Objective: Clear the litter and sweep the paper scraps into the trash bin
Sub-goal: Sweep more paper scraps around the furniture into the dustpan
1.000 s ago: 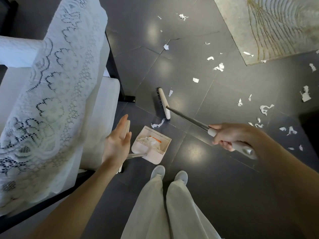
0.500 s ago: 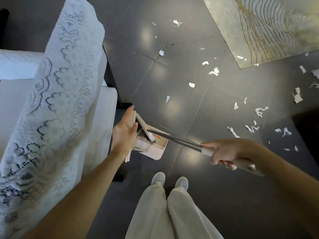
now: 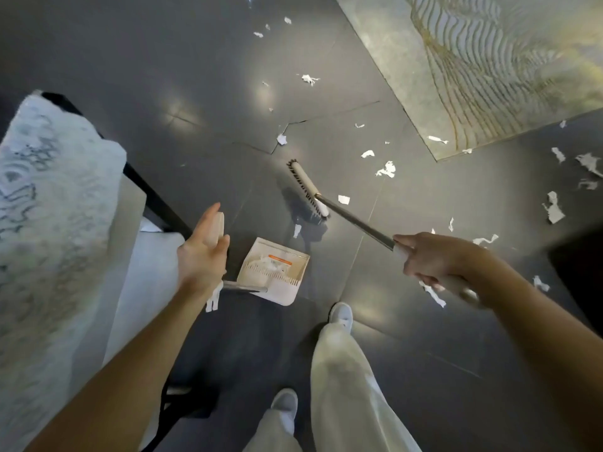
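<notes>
Broom (image 3: 346,215) swung out of dustpan (image 3: 281,295); scraps (image 3: 265,264) inside; right fingers (image 3: 411,244) wrap broom, left fingers (image 3: 205,220) grip dustpan handle.

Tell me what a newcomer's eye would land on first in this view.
White paper scraps litter the dark tiled floor, thickest to the right, a few on the patterned rug at upper right. The right hand grips a broom whose head sits just beyond the dustpan, which the left hand holds by its handle near the shoes, scraps already inside.
</notes>
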Action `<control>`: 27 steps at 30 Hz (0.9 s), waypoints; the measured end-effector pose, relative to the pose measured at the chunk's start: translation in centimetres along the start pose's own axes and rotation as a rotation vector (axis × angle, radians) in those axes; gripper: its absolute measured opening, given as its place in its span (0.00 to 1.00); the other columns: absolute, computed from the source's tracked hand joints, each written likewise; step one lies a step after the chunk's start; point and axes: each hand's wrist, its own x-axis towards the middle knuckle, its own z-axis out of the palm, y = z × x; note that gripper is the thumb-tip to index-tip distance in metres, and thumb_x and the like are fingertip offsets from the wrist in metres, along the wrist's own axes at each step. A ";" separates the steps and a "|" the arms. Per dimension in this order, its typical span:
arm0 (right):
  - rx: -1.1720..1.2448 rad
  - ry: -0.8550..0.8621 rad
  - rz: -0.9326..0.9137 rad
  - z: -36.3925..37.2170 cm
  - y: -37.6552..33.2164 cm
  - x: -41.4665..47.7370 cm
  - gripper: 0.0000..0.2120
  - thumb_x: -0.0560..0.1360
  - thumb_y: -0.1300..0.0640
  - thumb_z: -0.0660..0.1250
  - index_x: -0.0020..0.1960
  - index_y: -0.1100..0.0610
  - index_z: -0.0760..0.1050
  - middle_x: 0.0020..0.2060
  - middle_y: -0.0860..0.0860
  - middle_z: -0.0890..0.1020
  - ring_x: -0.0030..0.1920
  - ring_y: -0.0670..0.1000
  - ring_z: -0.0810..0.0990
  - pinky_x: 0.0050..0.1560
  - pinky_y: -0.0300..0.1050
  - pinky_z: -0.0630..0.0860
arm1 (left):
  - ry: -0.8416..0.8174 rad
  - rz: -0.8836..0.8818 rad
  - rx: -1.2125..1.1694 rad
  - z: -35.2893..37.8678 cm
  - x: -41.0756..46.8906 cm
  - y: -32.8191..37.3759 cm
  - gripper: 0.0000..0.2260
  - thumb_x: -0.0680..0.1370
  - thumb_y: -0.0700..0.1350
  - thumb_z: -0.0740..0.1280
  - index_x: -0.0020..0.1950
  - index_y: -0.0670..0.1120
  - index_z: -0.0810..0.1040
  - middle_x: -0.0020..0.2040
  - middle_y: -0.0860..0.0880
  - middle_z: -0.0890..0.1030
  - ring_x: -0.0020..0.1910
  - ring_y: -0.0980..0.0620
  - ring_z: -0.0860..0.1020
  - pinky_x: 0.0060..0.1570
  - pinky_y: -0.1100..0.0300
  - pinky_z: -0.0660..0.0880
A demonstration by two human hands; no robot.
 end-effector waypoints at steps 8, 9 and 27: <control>-0.063 0.107 0.104 -9.5 1.2 10.8 0.14 0.70 0.69 0.62 0.54 0.58 0.71 0.29 0.54 0.77 0.28 0.52 0.75 0.27 0.38 0.66 | -0.042 -0.153 -0.094 1.6 7.6 3.3 0.25 0.80 0.41 0.63 0.63 0.73 0.70 0.41 0.44 0.77 0.21 0.56 0.71 0.18 0.63 0.68; -0.039 0.091 0.117 -9.7 1.2 11.7 0.13 0.70 0.69 0.61 0.52 0.58 0.70 0.30 0.55 0.78 0.28 0.53 0.75 0.27 0.38 0.66 | -0.053 -0.154 -0.102 1.8 7.9 3.5 0.25 0.80 0.41 0.63 0.61 0.74 0.70 0.38 0.44 0.76 0.20 0.56 0.70 0.18 0.63 0.68; 0.287 -0.341 0.024 -4.7 -4.1 6.1 0.23 0.73 0.68 0.64 0.65 0.53 0.69 0.16 0.47 0.73 0.16 0.45 0.69 0.21 0.33 0.68 | -0.146 -0.064 -0.106 4.1 12.1 6.1 0.22 0.79 0.41 0.64 0.58 0.70 0.73 0.32 0.46 0.74 0.20 0.54 0.70 0.18 0.63 0.67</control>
